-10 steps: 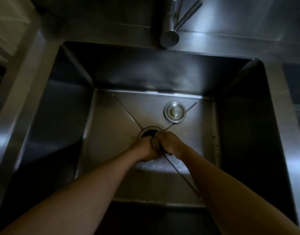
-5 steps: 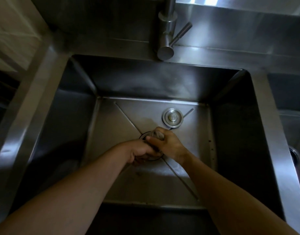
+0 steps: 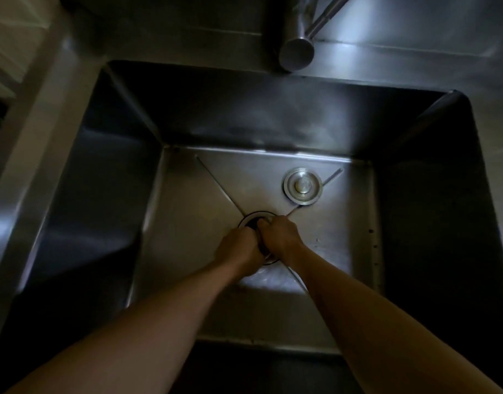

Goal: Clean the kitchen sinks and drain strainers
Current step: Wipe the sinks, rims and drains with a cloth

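Presently, the drain opening [image 3: 254, 220] at mid-basin is worked by left hand [image 3: 239, 248] and right hand [image 3: 280, 237], fingers curled, contents indiscernible; strainer [image 3: 303, 185] lies removed near the sink [image 3: 108, 194] back edge; cleaning is judged incomplete.

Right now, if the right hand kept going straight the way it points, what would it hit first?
Probably the round drain stopper lying on the sink floor beyond the drain opening, up and slightly right of the right hand; depth is unclear.

A dull grey steel sink [image 3: 273, 177] crossed by crease lines and a silver strainer plug [image 3: 302, 185] are being shown.
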Available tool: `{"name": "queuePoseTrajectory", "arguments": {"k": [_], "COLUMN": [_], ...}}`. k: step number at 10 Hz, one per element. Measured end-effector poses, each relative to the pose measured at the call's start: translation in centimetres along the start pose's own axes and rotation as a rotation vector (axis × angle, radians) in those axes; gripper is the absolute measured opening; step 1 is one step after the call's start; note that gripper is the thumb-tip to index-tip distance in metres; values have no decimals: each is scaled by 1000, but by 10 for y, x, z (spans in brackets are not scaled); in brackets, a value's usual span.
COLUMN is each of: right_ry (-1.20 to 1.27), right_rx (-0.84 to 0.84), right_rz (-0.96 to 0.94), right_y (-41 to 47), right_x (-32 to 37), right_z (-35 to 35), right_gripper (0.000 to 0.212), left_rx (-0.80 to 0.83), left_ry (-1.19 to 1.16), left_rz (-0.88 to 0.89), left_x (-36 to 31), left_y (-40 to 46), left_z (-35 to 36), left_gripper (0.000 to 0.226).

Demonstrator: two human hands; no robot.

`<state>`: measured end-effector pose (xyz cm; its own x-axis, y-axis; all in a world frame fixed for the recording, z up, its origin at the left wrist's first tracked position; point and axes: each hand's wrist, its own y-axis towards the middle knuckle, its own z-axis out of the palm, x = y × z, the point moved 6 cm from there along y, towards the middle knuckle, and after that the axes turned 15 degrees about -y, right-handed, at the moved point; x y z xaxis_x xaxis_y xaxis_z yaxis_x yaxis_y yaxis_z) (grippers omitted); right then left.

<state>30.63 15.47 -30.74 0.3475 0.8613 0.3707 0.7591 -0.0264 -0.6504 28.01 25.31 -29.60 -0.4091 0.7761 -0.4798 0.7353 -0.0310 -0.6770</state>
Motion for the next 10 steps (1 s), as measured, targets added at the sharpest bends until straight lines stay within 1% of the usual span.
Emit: {"name": "queuePoseTrajectory", "arguments": {"k": [1, 2, 3, 4, 5, 6, 7, 8, 9, 10], "right_ry": [-56, -85, -128, -107, -90, -104, -93, -79, -47, -17], "right_rx": [28, 35, 89, 72, 82, 63, 50, 56, 49, 31], "right_rz": [2, -25, -48, -35, -32, -24, -14, -15, 28, 64], "right_y": [8, 10, 13, 15, 13, 14, 17, 19, 22, 22], "right_x": [-2, 0, 2, 0, 2, 3, 2, 1, -2, -4], "right_z": [9, 12, 18, 19, 18, 16, 16, 16, 18, 18], "right_gripper": [36, 38, 33, 32, 34, 35, 36, 41, 41, 40], "left_rx": [-37, -46, -65, -32, -6, -68, -94, -64, -48, -59], "left_ry": [31, 117, 182, 241, 238, 256, 244, 194, 171, 221], "left_rz": [25, 16, 97, 31, 25, 189, 221, 201, 190, 183], "left_x": [3, 6, 6, 9, 9, 1, -2, -2, 0, 0], "left_y": [4, 7, 10, 15, 13, 8, 8, 9, 11, 9], "left_z": [3, 5, 3, 6, 5, 1, -2, -1, -1, -2], "left_gripper": [21, 20, 16, 17, 18, 14, 13, 16, 16, 15]}}
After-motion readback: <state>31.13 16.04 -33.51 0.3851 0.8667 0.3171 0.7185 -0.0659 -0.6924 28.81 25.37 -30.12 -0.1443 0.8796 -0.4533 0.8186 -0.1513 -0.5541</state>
